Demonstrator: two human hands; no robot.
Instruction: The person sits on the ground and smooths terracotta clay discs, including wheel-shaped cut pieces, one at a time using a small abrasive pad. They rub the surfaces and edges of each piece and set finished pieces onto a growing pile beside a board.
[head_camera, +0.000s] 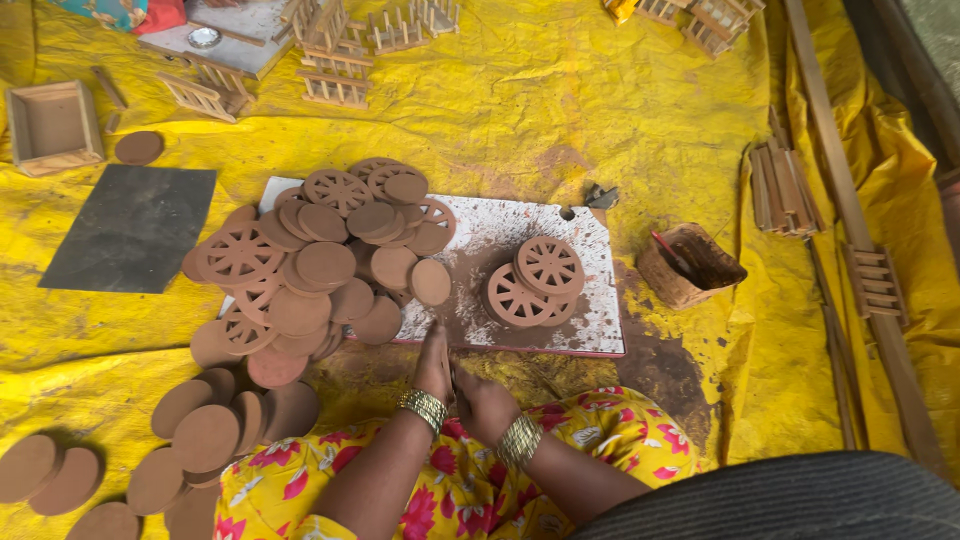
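The two hands are brought together at the near edge of a white, stained board (590, 250), just above the lap. The left hand (434, 365) is seen edge-on with fingers pressed flat and pointing toward the board; the right hand (483, 400) is curled beside it. What is held between them is hidden, and how far either hand is closed cannot be told. Metal bangles (424, 406) are worn on both wrists.

On the board, left of the hands, a loose heap of brown discs (325, 265) is piled: matte, flat and round, some plain, some cut through with spokes like wheels. A small stack of spoked wheels (535, 280) is set apart to the right. More plain discs (205, 435) are spread over the crumpled yellow sheet (600, 110), several cut off by the lower edge. A woven basket (690, 265), a dark slate (130, 228) and slatted wooden frames (335, 60) are seen farther off.
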